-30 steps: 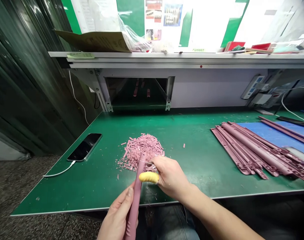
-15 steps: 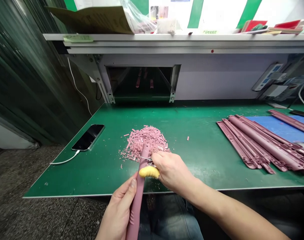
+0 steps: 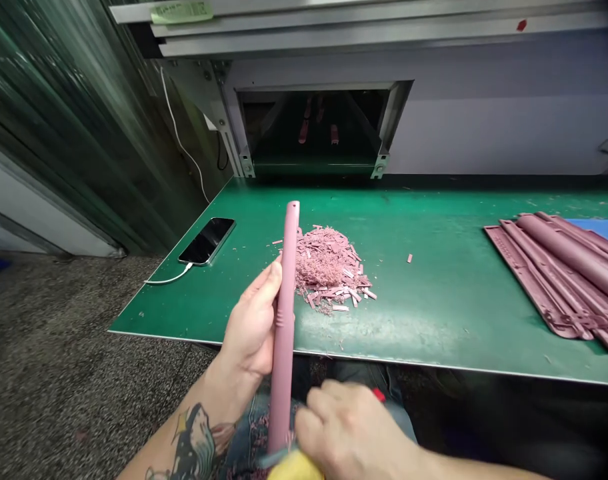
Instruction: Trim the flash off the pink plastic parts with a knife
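Note:
A long pink plastic strip (image 3: pixel 285 287) stands tilted in front of me, its holed top end over the green table. Wrapped round its middle is my left hand (image 3: pixel 254 320), thumb along the strip's left edge. My right hand (image 3: pixel 351 427) is closed on a tool with a yellow handle (image 3: pixel 297 465), at the strip's lower end; the tool's blade is blurred. Behind the strip lies a heap of pink shavings and small offcuts (image 3: pixel 329 263).
A phone (image 3: pixel 207 241) with a white cable lies at the table's left. Several pink strips (image 3: pixel 559 280) are stacked at the right, near a blue sheet (image 3: pixel 599 233). An opening with a green conveyor (image 3: pixel 317 157) sits behind, holding a few pink pieces.
The strip and my left hand have moved up. My right hand with the yellow-handled tool has moved from the strip's upper part down to its lower end. The view has shifted.

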Tool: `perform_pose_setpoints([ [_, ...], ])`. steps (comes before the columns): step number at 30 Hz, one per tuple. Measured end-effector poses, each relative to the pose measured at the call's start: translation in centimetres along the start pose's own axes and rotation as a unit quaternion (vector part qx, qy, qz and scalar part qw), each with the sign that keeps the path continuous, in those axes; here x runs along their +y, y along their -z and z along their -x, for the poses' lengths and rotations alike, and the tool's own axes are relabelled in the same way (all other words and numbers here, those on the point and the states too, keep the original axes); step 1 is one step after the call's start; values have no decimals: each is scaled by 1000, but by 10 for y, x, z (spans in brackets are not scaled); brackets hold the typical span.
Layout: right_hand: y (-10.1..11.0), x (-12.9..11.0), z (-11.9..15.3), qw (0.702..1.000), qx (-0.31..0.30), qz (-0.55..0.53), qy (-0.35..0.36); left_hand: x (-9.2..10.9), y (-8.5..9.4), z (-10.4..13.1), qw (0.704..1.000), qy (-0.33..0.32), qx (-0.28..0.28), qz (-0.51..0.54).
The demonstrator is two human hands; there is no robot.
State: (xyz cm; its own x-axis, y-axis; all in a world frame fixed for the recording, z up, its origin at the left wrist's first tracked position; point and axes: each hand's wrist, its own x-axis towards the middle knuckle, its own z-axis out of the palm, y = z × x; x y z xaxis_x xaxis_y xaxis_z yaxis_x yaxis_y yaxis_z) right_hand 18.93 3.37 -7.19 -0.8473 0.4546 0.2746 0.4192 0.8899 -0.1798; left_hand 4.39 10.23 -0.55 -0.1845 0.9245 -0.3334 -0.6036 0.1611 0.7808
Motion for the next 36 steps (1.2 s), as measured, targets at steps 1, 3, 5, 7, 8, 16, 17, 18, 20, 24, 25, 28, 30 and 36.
perform_pose_setpoints([
  [1, -8, -4, 7, 999, 9, -25, 25, 4, 1, -5, 1000, -6, 4, 2],
  [3, -16, -3, 17, 993, 46, -100, 51, 8, 4, -12, 1000, -16, 12, 5],
  [5, -9, 9, 21, 978, 95, -185, 22, 8, 6, -14, 1000, -22, 13, 3],
  [7, 9, 26, 16, 955, 151, -244, -69, 4, 7, -11, 1000, -19, 5, -2],
  [8, 18, 34, 11, 940, 183, -263, -118, 0, 6, -9, 1000, -16, -1, -6],
  [16, 27, 51, -17, 914, 284, -239, -166, -16, 3, 6, 999, -2, -20, -36],
  [17, 26, 50, -16, 914, 285, -236, -166, -16, 3, 7, 999, -2, -20, -38],
  [18, 26, 50, -16, 913, 287, -236, -168, -16, 2, 8, 999, -3, -20, -41],
  [20, 27, 51, -14, 912, 289, -232, -173, -16, 1, 11, 999, -2, -20, -44],
  [24, 36, 58, -14, 908, 309, -212, -187, -20, -3, 16, 998, 13, -30, -50],
  [25, 39, 60, -15, 906, 317, -206, -190, -21, -4, 18, 998, 16, -33, -51],
  [28, 49, 69, -16, 900, 337, -194, -197, -23, -7, 25, 997, 32, -43, -59],
  [30, 56, 75, -17, 895, 351, -183, -207, -23, -8, 29, 995, 45, -50, -68],
  [36, 76, 100, -22, 865, 405, -147, -259, -26, -13, 42, 991, 96, -47, -79],
])
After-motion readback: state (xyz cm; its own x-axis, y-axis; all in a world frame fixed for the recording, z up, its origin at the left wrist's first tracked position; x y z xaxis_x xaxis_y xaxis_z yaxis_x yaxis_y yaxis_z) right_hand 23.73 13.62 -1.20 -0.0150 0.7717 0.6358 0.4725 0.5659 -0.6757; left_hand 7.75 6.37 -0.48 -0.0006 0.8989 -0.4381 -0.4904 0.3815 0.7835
